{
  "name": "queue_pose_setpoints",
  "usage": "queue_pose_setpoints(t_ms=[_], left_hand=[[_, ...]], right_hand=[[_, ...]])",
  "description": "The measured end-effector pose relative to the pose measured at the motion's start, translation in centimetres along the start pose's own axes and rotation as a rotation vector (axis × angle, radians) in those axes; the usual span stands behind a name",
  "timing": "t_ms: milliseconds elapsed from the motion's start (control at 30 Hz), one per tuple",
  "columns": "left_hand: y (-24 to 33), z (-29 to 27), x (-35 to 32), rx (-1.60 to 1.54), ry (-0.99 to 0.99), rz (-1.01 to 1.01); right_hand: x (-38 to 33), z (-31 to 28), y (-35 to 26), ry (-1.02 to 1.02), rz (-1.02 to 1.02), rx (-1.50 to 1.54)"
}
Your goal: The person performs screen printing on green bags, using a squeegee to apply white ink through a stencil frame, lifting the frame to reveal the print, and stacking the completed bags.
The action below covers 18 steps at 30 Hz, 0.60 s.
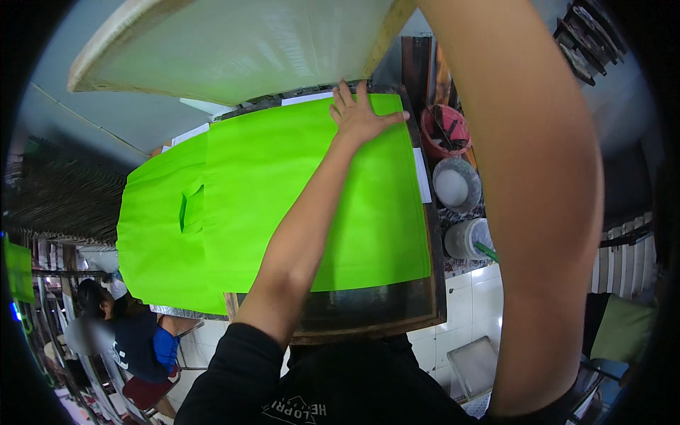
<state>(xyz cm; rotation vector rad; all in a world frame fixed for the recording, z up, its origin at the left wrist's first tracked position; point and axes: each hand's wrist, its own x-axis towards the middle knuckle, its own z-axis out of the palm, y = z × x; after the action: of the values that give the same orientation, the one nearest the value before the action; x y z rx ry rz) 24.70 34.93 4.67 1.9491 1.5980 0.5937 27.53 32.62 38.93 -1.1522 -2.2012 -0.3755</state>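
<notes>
Seemingly, the left hand (362, 123), fingers spread, is positioning the green bag (280, 195) (right hand unseen, can't tell). Next, keep it flat.

Pink bucket (460, 128), seated person (139, 338).

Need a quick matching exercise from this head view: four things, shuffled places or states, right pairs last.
Things
1. Left hand
2. Bright green flat fabric piece
3. Pink round bucket
4. Pale translucent panel with a wooden frame

Places or states
A. Off the fabric's right side
B. Raised at a tilt by the fabric's far edge
C. Laid out, a slot in its left part
D. Resting on the fabric, fingers spread

Pairs: 1-D, 2-C, 3-A, 4-B
</notes>
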Motion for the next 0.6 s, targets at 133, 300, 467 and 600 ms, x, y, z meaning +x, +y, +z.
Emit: queue_pose_setpoints(t_ms=[133,300,467,600], left_hand=[[1.7,-9.7,-9.7,-0.944,-0.025,0.268],[-5.6,-16.8,-27.2,-1.181,0.246,0.335],[-9.4,-12.8,-37.6,-1.190,-0.022,-0.365],[-11.9,-7.9,-39.7,-1.613,0.045,-0.611]], right_hand=[[-5.8,-0.4,-2.1,0.029,0.084,0.043],[-15.8,2.8,-9.0,-0.027,0.180,0.152],[-25.8,5.4,-11.9,-0.091,0.280,0.400],[-27.4,11.3,-10.1,-0.113,0.226,0.449]])
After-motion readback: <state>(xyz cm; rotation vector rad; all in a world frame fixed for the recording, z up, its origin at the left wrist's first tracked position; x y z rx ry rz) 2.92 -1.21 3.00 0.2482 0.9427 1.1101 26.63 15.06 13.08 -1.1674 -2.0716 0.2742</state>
